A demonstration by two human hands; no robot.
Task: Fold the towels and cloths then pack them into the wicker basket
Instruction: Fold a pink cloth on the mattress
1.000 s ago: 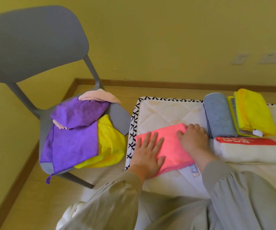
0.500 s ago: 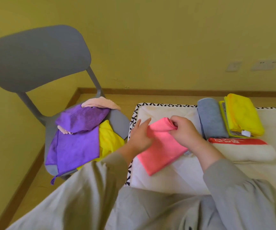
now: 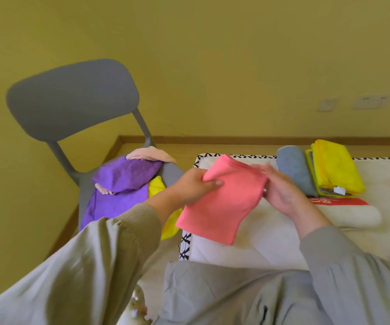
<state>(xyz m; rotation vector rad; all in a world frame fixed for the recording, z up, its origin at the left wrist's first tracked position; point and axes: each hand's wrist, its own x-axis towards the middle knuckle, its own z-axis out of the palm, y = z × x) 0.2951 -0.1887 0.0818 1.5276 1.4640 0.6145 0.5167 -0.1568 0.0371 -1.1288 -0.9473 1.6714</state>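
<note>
Both grips pinch the folded coral-pink microfibre cloth (image 3: 224, 200), which is held up off the white quilted mattress (image 3: 271, 235) near the centre of the frame. The left hand (image 3: 192, 187) clamps the cloth's upper left edge, thumb lying across the front and fingers hidden behind the fabric. The right hand (image 3: 283, 191) closes on the cloth's upper right edge with fingers curled over it; its fingertips are blurred. The lower end of the cloth hangs free toward the mattress's black-and-white patterned border (image 3: 185, 247).

In the right part of the frame, folded pieces lie on the mattress: a grey folded towel (image 3: 296, 172) just beside a bright yellow folded cloth (image 3: 334, 168), which rests on a grey-and-yellow folded cloth (image 3: 330, 191) carrying a small white label. Below these, nearer the lower right, lies a cream folded towel with a red band (image 3: 351, 211), partly hidden by the right wrist.

In the left half stands a grey plastic chair (image 3: 72, 99) against the yellow wall (image 3: 212, 55). On its seat is an unfolded heap: a purple microfibre cloth (image 3: 123, 184) on top, a pale peach cloth (image 3: 150, 154) at the back edge, and a yellow cloth (image 3: 156, 187) showing beside and under the left forearm.

Grey-beige sleeves (image 3: 95, 254) fill the bottom of the frame.
</note>
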